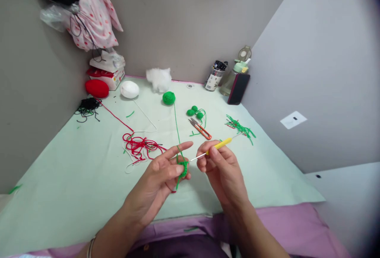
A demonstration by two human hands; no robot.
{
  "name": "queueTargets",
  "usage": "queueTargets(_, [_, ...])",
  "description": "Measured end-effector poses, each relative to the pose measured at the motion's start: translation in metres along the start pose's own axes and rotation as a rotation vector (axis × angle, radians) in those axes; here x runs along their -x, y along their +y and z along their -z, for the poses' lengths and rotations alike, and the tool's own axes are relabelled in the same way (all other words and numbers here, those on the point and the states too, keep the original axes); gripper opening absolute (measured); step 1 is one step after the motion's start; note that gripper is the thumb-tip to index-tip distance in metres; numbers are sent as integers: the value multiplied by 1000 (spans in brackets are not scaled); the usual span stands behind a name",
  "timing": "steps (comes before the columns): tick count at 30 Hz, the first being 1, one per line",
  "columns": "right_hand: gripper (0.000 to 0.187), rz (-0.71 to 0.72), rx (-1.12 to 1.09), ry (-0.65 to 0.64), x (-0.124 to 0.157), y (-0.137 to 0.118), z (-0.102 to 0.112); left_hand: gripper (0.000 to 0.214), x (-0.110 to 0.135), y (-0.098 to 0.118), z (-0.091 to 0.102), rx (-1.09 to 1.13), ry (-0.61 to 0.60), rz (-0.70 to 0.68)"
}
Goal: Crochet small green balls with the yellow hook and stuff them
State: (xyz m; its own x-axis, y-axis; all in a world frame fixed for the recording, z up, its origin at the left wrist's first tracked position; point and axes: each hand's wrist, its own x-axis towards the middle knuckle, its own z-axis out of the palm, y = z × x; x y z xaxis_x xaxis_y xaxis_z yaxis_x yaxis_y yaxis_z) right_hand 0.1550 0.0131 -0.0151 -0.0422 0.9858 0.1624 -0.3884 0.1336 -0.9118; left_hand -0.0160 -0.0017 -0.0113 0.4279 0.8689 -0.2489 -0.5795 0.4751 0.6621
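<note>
My left hand [162, 175] pinches a small green crochet piece [183, 167] between thumb and middle fingers, with the index finger stretched out and green yarn running over it. That strand leads back to a green yarn ball [168, 98] on the pale green table cover [74, 171]. My right hand [221, 167] is closed on a crochet hook with a yellow handle [219, 145]. Its metal tip points left and meets the green piece.
Red-handled snips [200, 128] and small green crochet balls [195, 112] lie beyond my hands. A red and white yarn tangle [139, 147], red ball [96, 88], white ball [130, 89], black yarn [87, 106], green scraps [240, 127], stuffing [159, 78], a phone [238, 88] and bottle [234, 76] sit around.
</note>
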Motion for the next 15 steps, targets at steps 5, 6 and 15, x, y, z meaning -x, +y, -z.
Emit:
queueTargets(5, [18, 161, 137, -46, 6, 7, -2, 42, -1, -9, -4, -163, 88, -157])
queueTargets(6, [17, 219, 193, -51, 7, 9, -3, 42, -1, -11, -4, -184, 98, -186])
queueTargets(15, [18, 202, 152, 4, 6, 7, -4, 37, 2, -8, -1, -252, 164, -257])
